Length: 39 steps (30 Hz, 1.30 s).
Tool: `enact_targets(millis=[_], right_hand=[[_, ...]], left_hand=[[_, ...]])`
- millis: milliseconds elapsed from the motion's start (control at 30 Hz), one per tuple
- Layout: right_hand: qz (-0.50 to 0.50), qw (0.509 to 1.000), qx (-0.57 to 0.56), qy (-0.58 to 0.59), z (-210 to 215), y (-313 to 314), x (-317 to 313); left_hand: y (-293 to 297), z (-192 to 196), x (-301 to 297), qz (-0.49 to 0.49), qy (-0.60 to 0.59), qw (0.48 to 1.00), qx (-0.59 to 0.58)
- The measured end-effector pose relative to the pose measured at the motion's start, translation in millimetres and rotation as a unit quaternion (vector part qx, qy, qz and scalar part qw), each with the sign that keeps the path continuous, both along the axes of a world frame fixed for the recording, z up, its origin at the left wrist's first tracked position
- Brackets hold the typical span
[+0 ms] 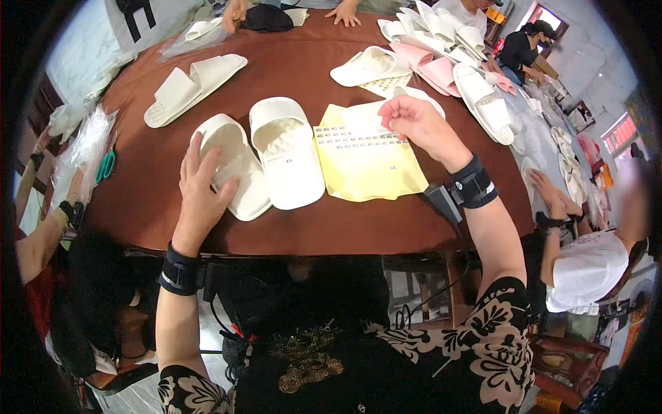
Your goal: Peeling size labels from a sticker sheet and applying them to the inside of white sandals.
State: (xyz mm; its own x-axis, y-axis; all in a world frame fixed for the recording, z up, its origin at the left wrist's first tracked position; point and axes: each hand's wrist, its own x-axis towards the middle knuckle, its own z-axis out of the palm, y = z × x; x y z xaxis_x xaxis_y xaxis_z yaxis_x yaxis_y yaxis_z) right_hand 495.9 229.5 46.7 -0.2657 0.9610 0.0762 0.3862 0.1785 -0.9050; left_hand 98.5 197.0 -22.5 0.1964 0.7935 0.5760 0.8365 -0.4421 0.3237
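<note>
A pair of white slippers lies in front of me on the brown tabletop. My left hand (pixel 205 176) rests on the left slipper (pixel 248 196), its fingers spread over that slipper's side and opening. Beside it lies the right slipper (pixel 288 162), with a small dark printed mark on its insole. Right of the pair is a yellow sheet (pixel 369 176) with rows of small number stickers and a white upper part. Over that sheet's upper right, my right hand (pixel 420 125) is closed in a pinch; whatever is between the fingertips is too small to make out.
Another white slipper (pixel 196 88) lies at the far left. White and pink slippers (pixel 427 69) are piled at the far right. Teal scissors (pixel 106 165) and clear plastic bags (pixel 79 162) lie at the left edge. Other people's hands (pixel 343 12) work around the table.
</note>
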Motion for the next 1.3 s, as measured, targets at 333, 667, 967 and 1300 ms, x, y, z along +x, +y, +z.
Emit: enact_targets(millis=[333, 667, 967, 1300], right_hand=[[0.054, 0.995, 0.085, 0.001, 4.5, 6.6, -16.3], [0.071, 0.995, 0.076, 0.013, -13.0, 14.8, -35.5], [0.094, 0.98, 0.156, -0.074, -17.4, 12.6, -32.2], [0.092, 0.943, 0.19, -0.257, -21.5, -38.2, 4.5]], left_hand=[[5.1, -4.2, 2.9, 0.014, -0.025, 1.0, -0.005], [6.2, -3.8, -0.5, 0.026, -0.036, 0.999, 0.015], [3.1, -2.3, 3.6, 0.036, -0.034, 0.999, 0.001], [4.0, -5.6, 0.3, 0.036, -0.021, 0.999, 0.011]])
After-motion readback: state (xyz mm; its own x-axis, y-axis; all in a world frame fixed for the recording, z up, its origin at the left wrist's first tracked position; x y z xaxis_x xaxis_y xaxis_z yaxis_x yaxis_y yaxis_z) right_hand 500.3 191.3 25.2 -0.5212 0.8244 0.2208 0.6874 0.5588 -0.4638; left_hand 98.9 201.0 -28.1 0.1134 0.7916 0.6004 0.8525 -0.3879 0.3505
